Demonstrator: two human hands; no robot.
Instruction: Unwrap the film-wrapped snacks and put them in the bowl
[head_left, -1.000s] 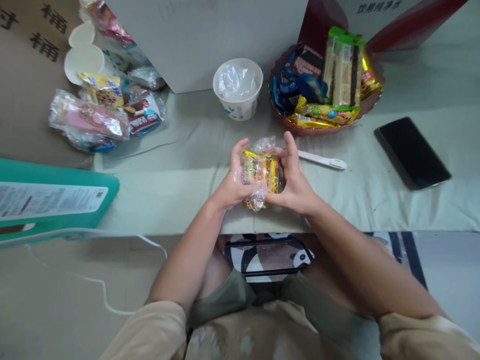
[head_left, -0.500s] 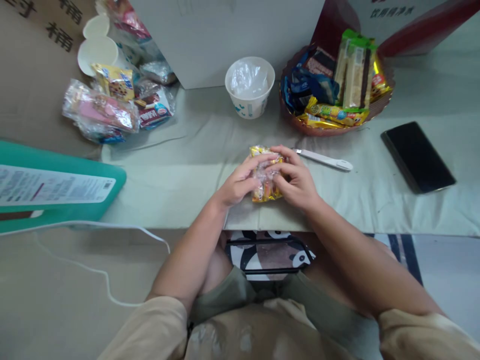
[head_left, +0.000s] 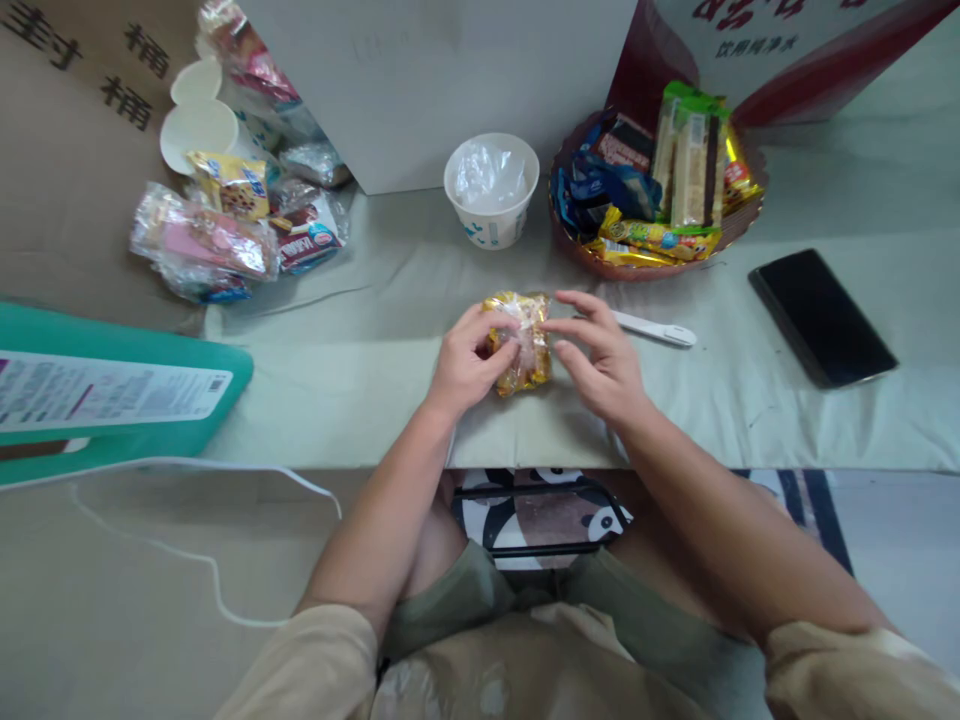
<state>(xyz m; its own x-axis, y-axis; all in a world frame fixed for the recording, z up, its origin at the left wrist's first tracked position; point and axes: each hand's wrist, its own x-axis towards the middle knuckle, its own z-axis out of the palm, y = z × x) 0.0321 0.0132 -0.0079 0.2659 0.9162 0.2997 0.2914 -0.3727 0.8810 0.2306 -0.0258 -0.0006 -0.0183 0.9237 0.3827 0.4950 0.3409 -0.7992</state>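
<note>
A small snack packet (head_left: 519, 340) in crinkly yellow and clear wrap sits at the near edge of the table (head_left: 360, 340), right in front of the person, and both hands are on it; the left hand (head_left: 466, 362) has its fingers curled round the packet's left side, thumb pressed on top, a proper grip, while the right hand (head_left: 600, 358) is looser, fingers spread and only the tips of the thumb and first finger meeting the packet's right edge, nothing closed around it; just beyond the right hand a white pen-like stick (head_left: 651, 327) lies flat on the pale cloth, close to the fingers but apart from them; further back, straight ahead, a white paper cup (head_left: 491, 190) stands upright with crumpled clear plastic inside, and beside it to the right a brown basket (head_left: 731, 232) is heaped with wrapped snacks, blue, yellow and green packs, two long bars standing tall in it; off to the right a black phone (head_left: 823, 317) lies face up, well apart from the hands; over on the left, a loose pile of snack bags (head_left: 217, 240) rests by two more white cups (head_left: 196, 122), and nearer the person a teal board with a printed label (head_left: 112, 390) juts in from the left edge, a white cable (head_left: 225, 470) trailing beneath it
</note>
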